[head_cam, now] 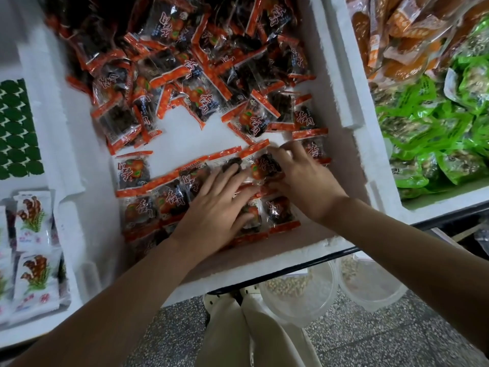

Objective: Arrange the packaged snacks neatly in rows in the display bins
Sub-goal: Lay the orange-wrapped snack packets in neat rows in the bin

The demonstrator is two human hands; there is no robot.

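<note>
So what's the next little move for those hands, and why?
Probably set the packet that the right hand pinches down square in the second row, then let go. The left hand lies flat on the front packets, steadying them, and a loose heap waits farther back in the foam bin.

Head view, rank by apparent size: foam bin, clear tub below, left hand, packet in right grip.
1. foam bin
2. clear tub and left hand: alike, tub farther, unranked
3. packet, partly covered

Two clear tubs of grains (300, 312), speckled floor (370, 340), cream trousers (238, 337)
</note>
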